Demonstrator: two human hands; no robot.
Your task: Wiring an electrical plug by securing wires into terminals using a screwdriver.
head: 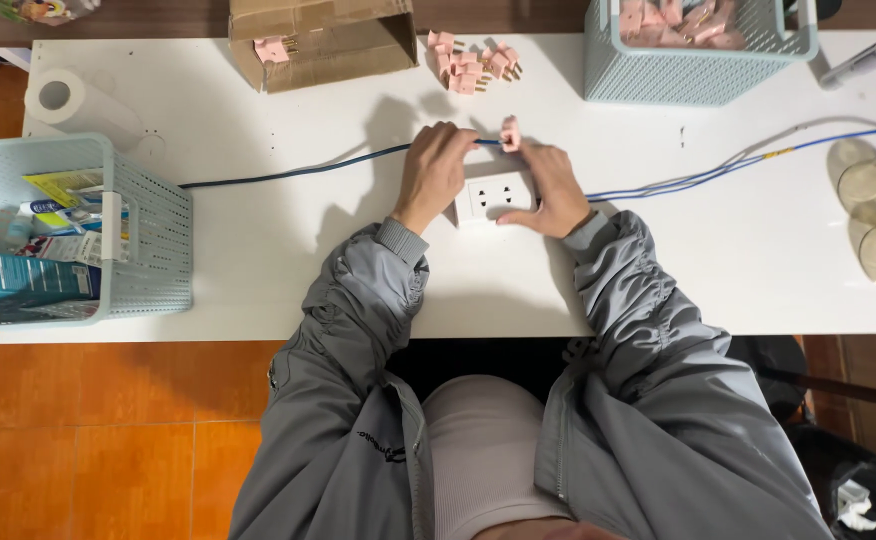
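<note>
— Where is the white socket block (496,195)?

— Flat on the white tabletop (288,260), near the middle, between the two hands. The right hand (548,185) rests against its right side, with a small pink plug adapter (509,133) pinched in the fingertips just above the block.

— And the other hand?

— The left hand (436,170) is curled narrow around the dark blue cable (288,175), at the block's upper left corner. That cable runs off to the left across the tabletop.

— What lies around them?

— More pink adapters in a loose heap (473,62) farther up, beside an open cardboard box (323,40). A pale green mesh basket (698,60) at upper right holds more of them. Another such basket (148,230) with packets stands at the left edge, a paper roll (63,98) behind it. Thin blue wires (718,170) trail off to the right.
</note>
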